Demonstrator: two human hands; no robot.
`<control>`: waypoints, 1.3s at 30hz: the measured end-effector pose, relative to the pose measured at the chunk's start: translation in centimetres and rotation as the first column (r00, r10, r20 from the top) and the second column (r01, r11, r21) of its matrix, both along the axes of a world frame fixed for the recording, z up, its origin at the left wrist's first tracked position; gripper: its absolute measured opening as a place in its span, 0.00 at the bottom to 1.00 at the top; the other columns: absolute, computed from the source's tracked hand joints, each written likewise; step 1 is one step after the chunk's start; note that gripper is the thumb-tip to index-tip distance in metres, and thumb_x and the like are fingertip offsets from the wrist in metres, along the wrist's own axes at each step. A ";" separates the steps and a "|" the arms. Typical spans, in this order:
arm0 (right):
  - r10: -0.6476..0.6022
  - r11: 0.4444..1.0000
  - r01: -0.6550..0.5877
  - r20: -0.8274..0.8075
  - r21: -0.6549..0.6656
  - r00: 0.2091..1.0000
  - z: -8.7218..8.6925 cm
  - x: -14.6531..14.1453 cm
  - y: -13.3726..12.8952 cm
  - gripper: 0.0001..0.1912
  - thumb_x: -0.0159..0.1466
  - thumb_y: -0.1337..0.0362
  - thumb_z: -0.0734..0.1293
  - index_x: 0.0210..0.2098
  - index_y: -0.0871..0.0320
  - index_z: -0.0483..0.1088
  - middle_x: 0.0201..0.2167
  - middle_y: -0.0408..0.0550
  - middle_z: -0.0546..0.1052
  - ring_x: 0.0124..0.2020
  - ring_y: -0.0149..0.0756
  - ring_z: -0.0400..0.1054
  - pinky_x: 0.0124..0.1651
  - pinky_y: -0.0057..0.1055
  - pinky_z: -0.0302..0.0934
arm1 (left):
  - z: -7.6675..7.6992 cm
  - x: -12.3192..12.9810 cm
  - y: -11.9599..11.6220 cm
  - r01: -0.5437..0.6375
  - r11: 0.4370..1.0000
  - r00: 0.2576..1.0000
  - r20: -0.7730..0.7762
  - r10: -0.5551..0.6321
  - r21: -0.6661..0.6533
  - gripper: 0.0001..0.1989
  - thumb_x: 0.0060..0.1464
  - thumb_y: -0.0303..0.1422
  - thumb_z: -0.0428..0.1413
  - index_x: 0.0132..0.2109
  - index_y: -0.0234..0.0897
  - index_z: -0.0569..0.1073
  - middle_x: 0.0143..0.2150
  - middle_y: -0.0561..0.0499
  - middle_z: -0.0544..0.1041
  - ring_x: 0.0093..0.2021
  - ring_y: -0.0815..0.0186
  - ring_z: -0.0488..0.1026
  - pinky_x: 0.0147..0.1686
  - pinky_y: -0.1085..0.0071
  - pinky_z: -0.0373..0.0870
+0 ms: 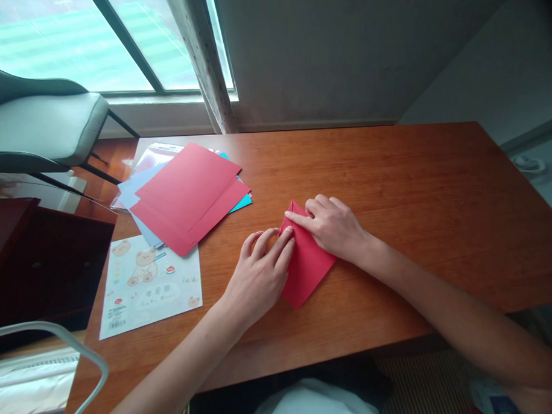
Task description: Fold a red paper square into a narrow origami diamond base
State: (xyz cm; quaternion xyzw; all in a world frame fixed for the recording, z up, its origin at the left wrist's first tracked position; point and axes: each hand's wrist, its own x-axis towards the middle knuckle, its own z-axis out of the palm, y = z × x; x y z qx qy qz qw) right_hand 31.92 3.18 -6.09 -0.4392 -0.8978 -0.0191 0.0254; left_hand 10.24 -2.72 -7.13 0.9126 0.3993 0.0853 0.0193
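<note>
A folded sheet of red paper lies on the wooden table in front of me, its narrow pointed end facing away. My left hand is at the paper's left edge, with the fingertips pressed together on it and the thumb hidden. From the right, my right hand holds the paper down near its tip. Its index finger reaches across the folded top while the other fingers are curled. A crease runs down from the point between the two hands.
Red sheets lie fanned over pale blue and teal paper at the table's left. Closer to me is a white sheet with printed bears. A chair stands by the window. A white curved tube crosses the lower left corner.
</note>
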 end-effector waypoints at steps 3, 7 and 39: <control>-0.073 0.997 0.073 0.028 0.017 0.997 0.0 -0.1 0.6 0.23 0.72 0.68 0.57 0.62 0.51 0.69 0.40 0.55 0.74 0.42 0.45 0.60 0.39 0.39 0.50 | 0.0 0.0 0.0 0.003 1.000 1.000 -0.010 -0.003 0.004 0.24 0.63 0.28 0.51 0.65 0.31 0.67 0.71 0.46 0.63 0.66 0.48 0.61 0.63 0.51 0.59; -0.070 0.998 0.069 0.029 0.012 0.997 0.1 -0.3 0.9 0.21 0.72 0.67 0.57 0.61 0.55 0.70 0.40 0.55 0.74 0.43 0.46 0.60 0.40 0.39 0.50 | 0.1 0.0 -0.1 0.007 1.000 0.999 -0.040 -0.006 0.030 0.24 0.64 0.28 0.49 0.65 0.31 0.67 0.71 0.47 0.63 0.65 0.50 0.61 0.62 0.52 0.58; -0.245 0.921 0.175 -0.166 -0.348 0.955 0.8 -2.2 5.6 0.40 0.53 0.44 0.75 0.60 0.52 0.63 0.52 0.53 0.73 0.52 0.49 0.66 0.44 0.37 0.60 | 0.7 1.0 -0.6 0.010 0.997 0.994 -0.111 -0.001 0.082 0.23 0.64 0.25 0.46 0.64 0.25 0.68 0.68 0.37 0.66 0.63 0.51 0.64 0.60 0.52 0.60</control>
